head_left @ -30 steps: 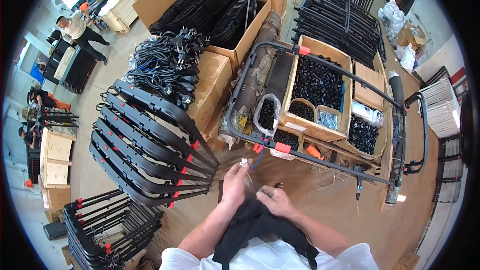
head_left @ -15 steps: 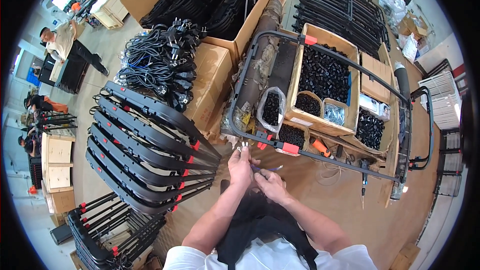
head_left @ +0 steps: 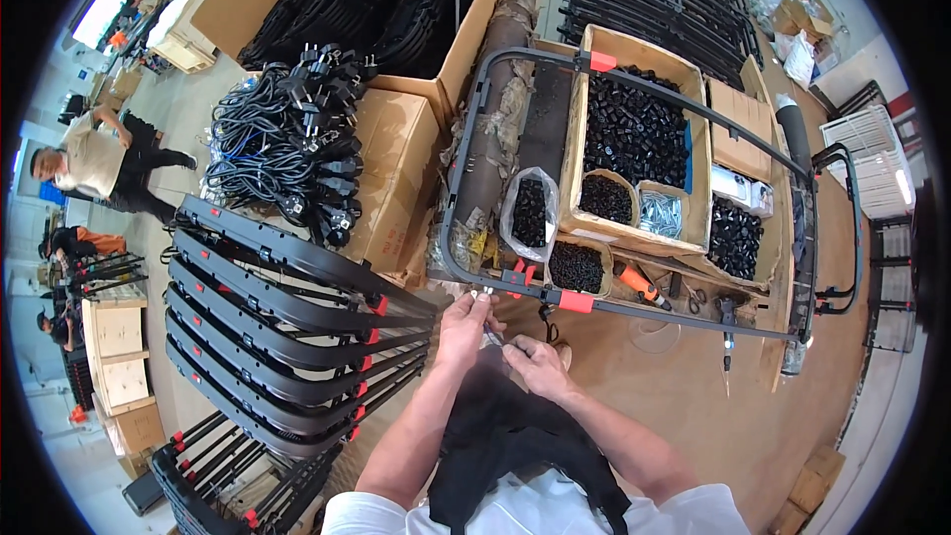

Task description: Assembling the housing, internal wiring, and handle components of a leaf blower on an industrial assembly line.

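My left hand (head_left: pixel 462 331) is closed in a pinch just below the near bar of a black tubular frame (head_left: pixel 659 317). Small white-ended wire tips (head_left: pixel 482 292) stick up from its fingertips, close to the frame's red clip (head_left: pixel 517 277). To its right, my right hand (head_left: pixel 536 365) is closed around a thin cable (head_left: pixel 492 338), of which only a short stretch shows between the hands. The frame has red sleeves (head_left: pixel 576 302) and lies across the bench over the parts boxes.
Stacked curved black frames (head_left: pixel 267 327) stand at my left, behind them a pile of black power cords (head_left: pixel 287 149) on a carton. A wooden box (head_left: pixel 575 178) holds black caps and screws. An orange-handled tool (head_left: pixel 639 284), scissors and a driver lie ahead right. A person (head_left: pixel 94 163) stands far left.
Both hands keep their grip, and the wire tips are now closer to the frame's near bar. The loose purplish end right of my hands no longer shows. The person at far left has bent and shifted.
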Demonstrator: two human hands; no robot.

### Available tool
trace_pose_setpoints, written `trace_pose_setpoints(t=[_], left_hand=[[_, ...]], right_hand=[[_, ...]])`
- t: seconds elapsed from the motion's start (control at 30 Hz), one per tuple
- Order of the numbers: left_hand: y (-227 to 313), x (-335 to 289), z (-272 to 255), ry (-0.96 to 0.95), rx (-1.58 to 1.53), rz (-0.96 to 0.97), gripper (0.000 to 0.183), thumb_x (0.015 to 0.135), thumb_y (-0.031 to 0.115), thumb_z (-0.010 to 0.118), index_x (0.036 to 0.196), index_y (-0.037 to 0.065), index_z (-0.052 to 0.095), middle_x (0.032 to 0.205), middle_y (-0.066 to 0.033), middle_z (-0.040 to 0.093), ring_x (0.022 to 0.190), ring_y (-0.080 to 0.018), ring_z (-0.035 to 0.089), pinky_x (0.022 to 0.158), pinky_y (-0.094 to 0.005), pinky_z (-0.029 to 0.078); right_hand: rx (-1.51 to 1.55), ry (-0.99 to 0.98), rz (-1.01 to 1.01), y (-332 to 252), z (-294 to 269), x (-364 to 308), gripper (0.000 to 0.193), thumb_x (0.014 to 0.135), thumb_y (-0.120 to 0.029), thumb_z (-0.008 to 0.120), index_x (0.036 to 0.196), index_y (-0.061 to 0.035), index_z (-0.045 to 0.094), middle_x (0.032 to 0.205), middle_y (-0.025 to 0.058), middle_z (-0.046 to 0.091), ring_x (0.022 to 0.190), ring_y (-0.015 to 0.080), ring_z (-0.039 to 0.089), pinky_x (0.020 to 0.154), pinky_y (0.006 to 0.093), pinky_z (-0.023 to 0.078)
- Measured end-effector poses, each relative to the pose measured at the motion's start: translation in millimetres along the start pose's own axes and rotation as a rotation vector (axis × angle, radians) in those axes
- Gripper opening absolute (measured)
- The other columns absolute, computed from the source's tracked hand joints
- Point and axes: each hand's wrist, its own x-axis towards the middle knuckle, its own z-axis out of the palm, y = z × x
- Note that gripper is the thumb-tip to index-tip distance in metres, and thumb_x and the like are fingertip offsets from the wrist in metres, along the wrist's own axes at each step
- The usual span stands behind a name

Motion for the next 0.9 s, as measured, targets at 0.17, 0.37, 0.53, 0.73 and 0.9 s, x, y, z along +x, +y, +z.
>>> trace_pose_setpoints(t=[0.17,0.37,0.53,0.73,0.9], left_hand=[[1,-1,7,0.006,-0.249,-0.07,0.024,0.113,0.022,0.056,0.109,0.0,0.064,0.08,-0.0015,0.062,0.068,-0.0147,0.065,0.07,-0.0321,0.06],[0,-3,17,0.062,-0.083,0.042,0.021,0.113,0.02,0.056,0.109,0.001,0.063,0.094,-0.006,0.07,0.077,-0.0161,0.07,0.075,-0.0324,0.06],[0,-2,10,0.084,-0.114,0.075,0.019,0.112,0.02,0.057,0.112,0.001,0.064,0.099,-0.0085,0.073,0.084,-0.0164,0.072,0.079,-0.0311,0.06],[-51,-15,-50,0.179,0.159,0.094,0.035,0.111,0.026,0.058,0.132,-0.003,0.061,0.127,-0.0154,0.07,0.119,-0.0205,0.067,0.1,-0.034,0.054],[-45,-50,-56,-0.406,0.567,0.191,0.038,0.11,0.025,0.056,0.138,-0.001,0.06,0.134,-0.0196,0.066,0.132,-0.0292,0.06,0.11,-0.0383,0.048]], right_hand=[[-0.012,0.048,-0.04,0,1,2,0.036,0.106,-0.034,0.059,0.102,0.0001,0.07,0.091,0.0165,0.072,0.088,0.0304,0.07,0.081,0.0419,0.053],[0.081,0.107,-0.034,4,9,7,0.037,0.108,-0.035,0.057,0.095,-0.0019,0.065,0.079,0.0082,0.066,0.075,0.0185,0.065,0.07,0.0367,0.052],[0.187,0.088,0.036,14,20,18,0.038,0.108,-0.035,0.058,0.095,0.0005,0.065,0.078,0.0127,0.064,0.077,0.0259,0.064,0.073,0.0418,0.051],[0.392,0.139,0.112,-16,34,47,0.032,0.111,-0.03,0.056,0.092,-0.0054,0.063,0.075,0.0,0.061,0.067,0.0104,0.055,0.061,0.0298,0.047],[0.657,0.15,0.17,-16,39,57,0.031,0.109,-0.031,0.057,0.105,-0.0039,0.072,0.083,0.0066,0.071,0.078,0.019,0.068,0.074,0.0356,0.055]])
